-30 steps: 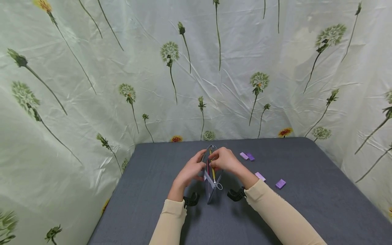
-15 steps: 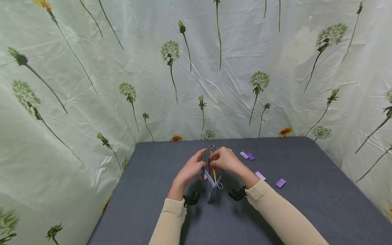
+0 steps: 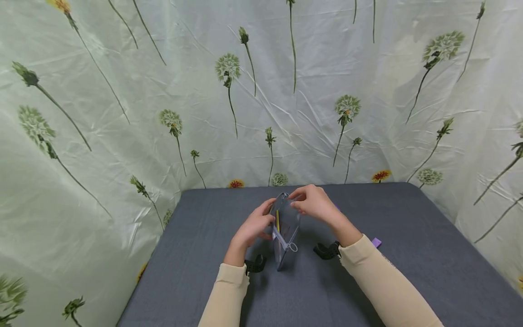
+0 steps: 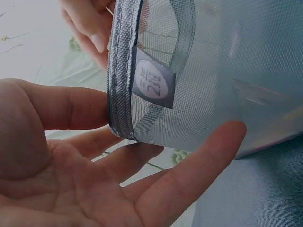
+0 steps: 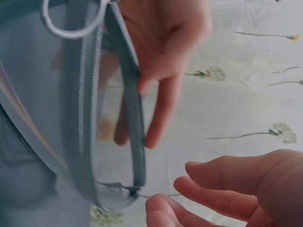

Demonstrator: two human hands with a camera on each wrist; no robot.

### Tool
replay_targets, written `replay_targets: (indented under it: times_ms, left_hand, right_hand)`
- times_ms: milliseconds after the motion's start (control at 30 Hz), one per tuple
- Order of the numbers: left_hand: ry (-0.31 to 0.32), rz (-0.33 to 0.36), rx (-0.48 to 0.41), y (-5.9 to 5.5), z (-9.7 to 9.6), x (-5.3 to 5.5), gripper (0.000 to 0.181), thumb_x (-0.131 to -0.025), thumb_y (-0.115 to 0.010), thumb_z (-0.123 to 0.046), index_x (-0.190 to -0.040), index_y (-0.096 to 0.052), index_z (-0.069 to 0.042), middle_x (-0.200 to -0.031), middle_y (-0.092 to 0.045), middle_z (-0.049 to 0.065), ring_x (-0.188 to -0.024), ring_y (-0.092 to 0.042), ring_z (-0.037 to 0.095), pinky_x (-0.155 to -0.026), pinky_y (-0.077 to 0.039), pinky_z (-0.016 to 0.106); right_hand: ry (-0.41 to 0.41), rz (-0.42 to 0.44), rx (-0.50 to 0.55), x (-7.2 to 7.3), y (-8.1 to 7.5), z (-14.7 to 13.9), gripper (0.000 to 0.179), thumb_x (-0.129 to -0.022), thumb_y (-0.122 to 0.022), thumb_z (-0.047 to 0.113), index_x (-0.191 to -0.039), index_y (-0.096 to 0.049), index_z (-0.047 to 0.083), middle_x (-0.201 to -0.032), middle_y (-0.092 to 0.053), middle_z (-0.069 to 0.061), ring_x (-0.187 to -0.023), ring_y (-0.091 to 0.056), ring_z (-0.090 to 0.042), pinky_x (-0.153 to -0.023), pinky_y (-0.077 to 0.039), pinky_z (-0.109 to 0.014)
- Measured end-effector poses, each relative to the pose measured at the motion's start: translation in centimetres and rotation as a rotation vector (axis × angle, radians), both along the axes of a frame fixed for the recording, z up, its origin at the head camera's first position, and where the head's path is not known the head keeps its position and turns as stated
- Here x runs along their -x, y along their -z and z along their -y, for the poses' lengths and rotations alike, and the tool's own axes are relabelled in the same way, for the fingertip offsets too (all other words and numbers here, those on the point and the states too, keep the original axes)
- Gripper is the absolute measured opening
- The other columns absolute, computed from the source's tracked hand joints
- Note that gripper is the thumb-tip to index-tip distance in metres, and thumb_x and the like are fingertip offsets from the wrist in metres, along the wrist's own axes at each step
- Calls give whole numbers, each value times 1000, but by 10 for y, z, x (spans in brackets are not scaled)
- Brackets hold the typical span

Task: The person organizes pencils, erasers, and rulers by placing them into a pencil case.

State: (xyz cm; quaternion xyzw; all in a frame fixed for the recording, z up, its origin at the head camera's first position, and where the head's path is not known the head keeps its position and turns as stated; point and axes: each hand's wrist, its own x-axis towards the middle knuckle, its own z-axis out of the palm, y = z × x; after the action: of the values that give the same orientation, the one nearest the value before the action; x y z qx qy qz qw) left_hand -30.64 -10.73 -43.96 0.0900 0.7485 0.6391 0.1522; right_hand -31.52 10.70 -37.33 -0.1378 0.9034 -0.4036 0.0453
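In the head view, the grey see-through mesh zipper pouch (image 3: 291,222) stands upright between the two hands, roughly midway between the left and right edges of the desk (image 3: 204,236), its far end near the desk's far edge. Its long axis runs from that far edge toward the wearer, the mouth unzipped and gaping upward. The left hand (image 3: 255,225) is the nearer one, gripping the left side of the rim; the right hand (image 3: 314,204) hovers on the other side, by the far end. A ring pull (image 3: 293,247) hangs at the near end, and a slim yellow strip (image 3: 278,221), perhaps a pencil, shows inside. A small purple block (image 3: 376,242) lies toward the desk's right edge, partly hidden by the right sleeve (image 3: 377,277). In the left wrist view, the thumb presses one face of the thick woven rim while fingers reach around the other, beside a grey fabric label (image 4: 154,81) with a pale oval and printed characters. In the right wrist view, the right hand's fingers are loosely bent, thumb and fingertips apart with nothing visible between them, just beside the pouch's far corner; the zipper (image 5: 92,90) runs lengthwise along the blue-grey mesh.
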Motion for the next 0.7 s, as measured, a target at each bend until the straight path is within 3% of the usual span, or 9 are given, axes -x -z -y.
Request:
replay_targets:
  times_ms: [267, 700]
  left_hand:
    - [14, -8, 0, -2, 2, 0, 62, -100, -48, -9, -158, -35, -23, -163, -27, 14, -127, -48, 49, -69, -58, 55]
    - [10, -28, -4, 1, 6, 0, 58, -102, -45, -8, -157, -37, -22, -163, -27, 12, -128, -47, 49, -75, -56, 60]
  right_hand:
    - [-18, -69, -110, -7, -10, -22, 28, -94, -73, 19, -121, -73, 14, -104, -73, -6, -88, -69, -19, -74, -56, -41]
    - [-110, -126, -267, -12, 6, -65, 29, -90, -75, 9, -119, -74, 12, -100, -72, -5, -88, -67, -20, -69, -55, -37]
